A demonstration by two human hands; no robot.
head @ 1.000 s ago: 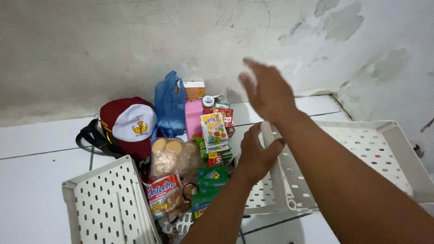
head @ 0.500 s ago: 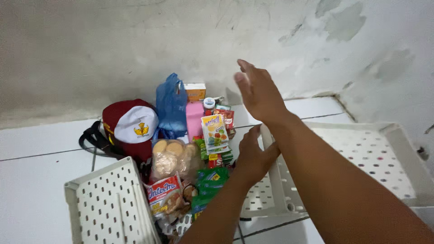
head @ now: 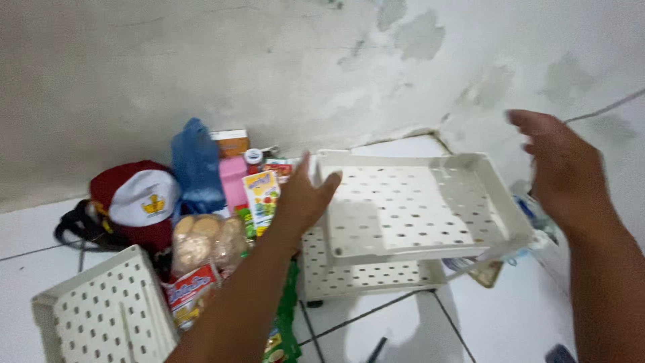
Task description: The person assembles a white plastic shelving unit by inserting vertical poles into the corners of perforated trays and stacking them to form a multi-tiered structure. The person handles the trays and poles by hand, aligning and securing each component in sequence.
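Observation:
My left hand (head: pixel 302 196) grips the left rim of a white perforated plastic tray (head: pixel 410 202), thumb hooked over the edge. This tray is tilted and raised above a second white perforated tray (head: pixel 363 277) that lies on the floor under it. My right hand (head: pixel 561 168) hovers open beside the raised tray's far right corner, fingers spread; it is blurred and appears apart from the rim.
A pile of snack packets (head: pixel 201 249), a red and white cap (head: pixel 138 202), a blue plastic bag (head: pixel 196 168) and a pink carton (head: pixel 233 181) sit left of the trays. A third perforated tray (head: pixel 101 312) lies at lower left. A stained wall (head: pixel 269 67) stands close behind.
My left hand has lifted the tray off the floor and the view has swung right. My right hand has moved from above the pile to the tray's right side.

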